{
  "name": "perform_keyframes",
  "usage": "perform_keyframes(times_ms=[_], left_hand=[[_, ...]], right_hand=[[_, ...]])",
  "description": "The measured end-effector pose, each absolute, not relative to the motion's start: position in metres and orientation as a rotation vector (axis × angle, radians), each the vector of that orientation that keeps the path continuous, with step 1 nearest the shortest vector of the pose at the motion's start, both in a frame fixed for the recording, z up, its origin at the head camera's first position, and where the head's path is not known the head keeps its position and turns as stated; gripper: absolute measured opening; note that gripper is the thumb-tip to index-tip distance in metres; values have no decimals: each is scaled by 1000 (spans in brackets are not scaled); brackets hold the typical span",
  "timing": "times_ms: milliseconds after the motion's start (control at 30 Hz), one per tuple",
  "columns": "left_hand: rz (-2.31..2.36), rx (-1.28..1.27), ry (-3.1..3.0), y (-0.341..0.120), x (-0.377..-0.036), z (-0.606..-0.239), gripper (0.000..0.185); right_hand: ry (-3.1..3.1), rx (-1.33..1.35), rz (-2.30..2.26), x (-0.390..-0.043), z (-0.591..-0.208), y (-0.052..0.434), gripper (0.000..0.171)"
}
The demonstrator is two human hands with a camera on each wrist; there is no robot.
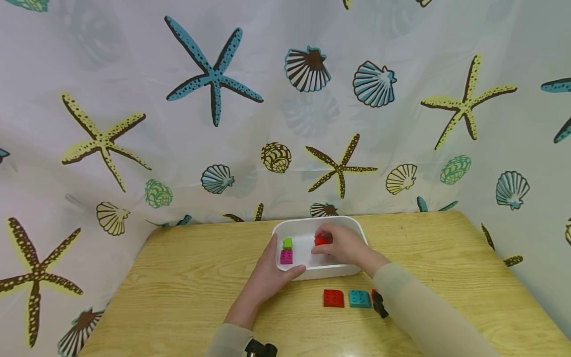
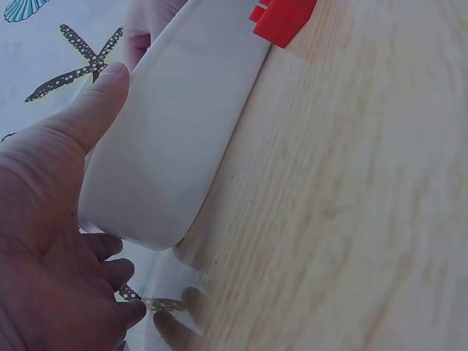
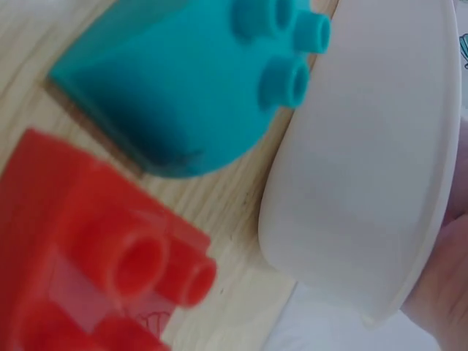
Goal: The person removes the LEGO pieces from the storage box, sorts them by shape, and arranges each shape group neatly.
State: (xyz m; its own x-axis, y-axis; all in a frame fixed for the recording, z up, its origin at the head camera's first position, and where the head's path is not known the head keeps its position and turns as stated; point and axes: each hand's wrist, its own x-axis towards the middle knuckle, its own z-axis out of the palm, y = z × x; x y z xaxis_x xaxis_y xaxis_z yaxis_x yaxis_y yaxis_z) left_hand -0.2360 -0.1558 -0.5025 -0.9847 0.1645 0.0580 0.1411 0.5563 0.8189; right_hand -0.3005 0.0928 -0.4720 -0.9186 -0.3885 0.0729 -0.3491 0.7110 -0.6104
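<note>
A white plastic bin stands on the table. Its left front corner is held by my left hand, the thumb along the front and the fingers round the left end. Inside the bin, my right hand pinches a red toy building block, partly hidden by the fingers. A lime green block and a magenta block lie at the bin's left end. The left wrist view shows my left hand against the bin wall.
In front of the bin lie a red block and a teal block. Another red block is near my right wrist, mostly hidden in the head view. A patterned curtain hangs behind the wooden table.
</note>
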Motion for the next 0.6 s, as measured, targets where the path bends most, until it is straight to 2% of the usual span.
perform_keyframes(times_ms=[267, 600], left_hand=[[1426, 234, 2748, -155, -237, -504, 126], [1429, 212, 2733, -155, -237, -505, 126]], right_hand=[[2863, -643, -990, -297, -463, 102, 43], [2849, -676, -1014, -292, -457, 114, 43]])
